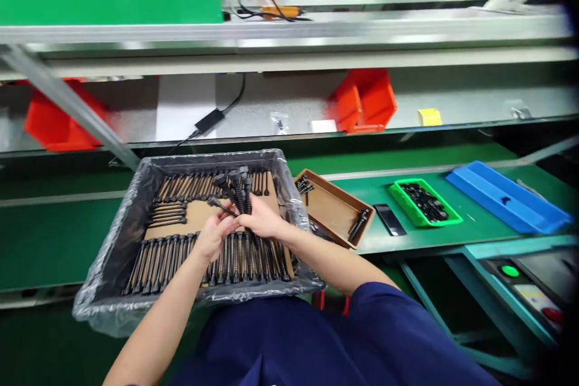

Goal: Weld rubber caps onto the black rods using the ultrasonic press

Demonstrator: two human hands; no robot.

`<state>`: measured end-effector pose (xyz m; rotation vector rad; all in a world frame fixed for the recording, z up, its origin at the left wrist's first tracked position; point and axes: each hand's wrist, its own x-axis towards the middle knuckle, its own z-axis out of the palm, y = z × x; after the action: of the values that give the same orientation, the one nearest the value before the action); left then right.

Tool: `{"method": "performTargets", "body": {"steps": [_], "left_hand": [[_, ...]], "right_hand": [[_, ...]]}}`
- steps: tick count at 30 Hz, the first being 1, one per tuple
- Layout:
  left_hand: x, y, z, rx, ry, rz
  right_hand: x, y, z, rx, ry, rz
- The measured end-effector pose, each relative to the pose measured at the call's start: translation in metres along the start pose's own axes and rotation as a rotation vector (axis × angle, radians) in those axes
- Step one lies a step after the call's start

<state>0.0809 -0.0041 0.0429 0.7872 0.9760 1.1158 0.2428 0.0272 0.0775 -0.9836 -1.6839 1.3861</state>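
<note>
1. Black rods stand bunched, heads up, in the right hand, above the middle of a plastic-lined bin; through the head camera, my only view, I see that hand wrapped around the bunch.
2. I see the left hand just beside it, fingers pinched narrow at a single rod that slants across toward the bunch.
3. Under both hands lies a cardboard sheet, with a far row, a short side row and a near row of similar rods around its bare middle.
4. Both forearms cover parts of the near row from me, and the bunch hides some of the far row.
5. Right of the bin, its wall in between, I have a brown tray with a few black pieces, then a phone, a green tray full of small black parts, and a blue tray.
6. On the shelf beyond, I make out two red boxes, a black adapter partly over white paper, a small bag and a yellow note. A slanted metal post cuts across my sight of the left red box.
</note>
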Motion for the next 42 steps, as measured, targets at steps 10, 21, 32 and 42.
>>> {"method": "performTargets", "body": {"steps": [10,21,32,42], "left_hand": [[-0.017,0.012,-0.096,-0.305,0.387,0.037],[-0.019,0.033,-0.158,-0.1,0.302,0.027],[0.003,0.08,-0.248,-0.186,0.946,0.565],[0.0,0.075,-0.249,-0.221,0.962,0.485]], "right_hand": [[0.044,0.028,0.148,-0.451,-0.018,-0.172],[0.078,0.042,0.169,0.493,-0.131,0.384],[0.127,0.056,0.138,0.066,0.156,-0.044],[0.134,0.095,0.213,-0.285,-0.084,0.079]]}}
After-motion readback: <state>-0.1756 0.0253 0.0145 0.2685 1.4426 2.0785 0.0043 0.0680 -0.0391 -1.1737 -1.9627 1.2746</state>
